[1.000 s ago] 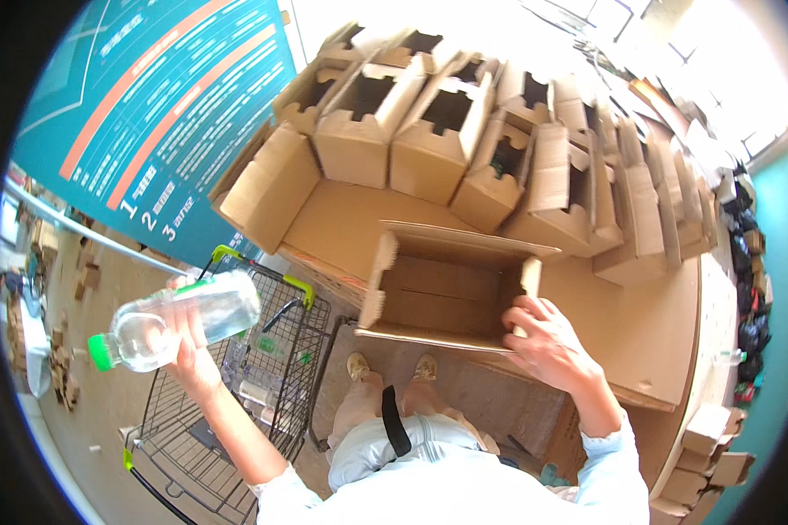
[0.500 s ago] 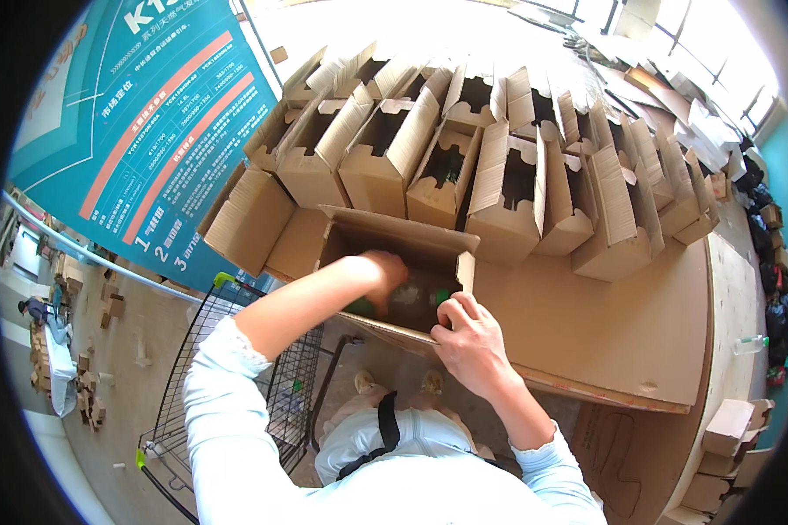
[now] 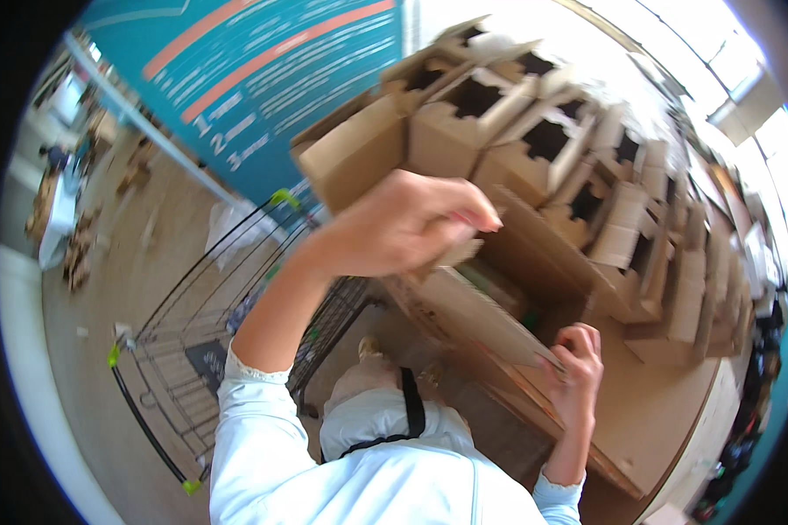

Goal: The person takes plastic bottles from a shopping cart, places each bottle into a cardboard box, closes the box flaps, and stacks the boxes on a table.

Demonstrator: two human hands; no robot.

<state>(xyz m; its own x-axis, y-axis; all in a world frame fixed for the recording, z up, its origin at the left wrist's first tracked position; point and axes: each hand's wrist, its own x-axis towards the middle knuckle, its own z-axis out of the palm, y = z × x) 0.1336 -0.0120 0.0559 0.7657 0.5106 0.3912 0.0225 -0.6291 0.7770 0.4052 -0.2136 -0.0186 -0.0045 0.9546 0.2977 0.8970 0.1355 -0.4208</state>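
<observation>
An open cardboard box (image 3: 499,315) sits tilted in view at the near edge of the cardboard-covered table, its long far flap standing up. Blurred green shapes (image 3: 531,318) show in its shadowed inside. Over the box's left end hovers my left hand (image 3: 411,226), loosely bent, its fingers a little apart and nothing visible in them; motion blurs it. My right hand (image 3: 578,360) pinches the near right rim of the same box, thumb and fingers closed on the cardboard.
Several open cardboard boxes (image 3: 451,131) stand in rows behind, some with dark contents. To my left is a wire shopping cart (image 3: 236,341) holding blurred items. A teal printed banner (image 3: 263,79) rises behind the cart. Bare cardboard (image 3: 648,411) covers the table's right part.
My left hand has come up out of the box. My right hand keeps its grip on the rim. The view has turned, so the table and boxes now slant down to the right.
</observation>
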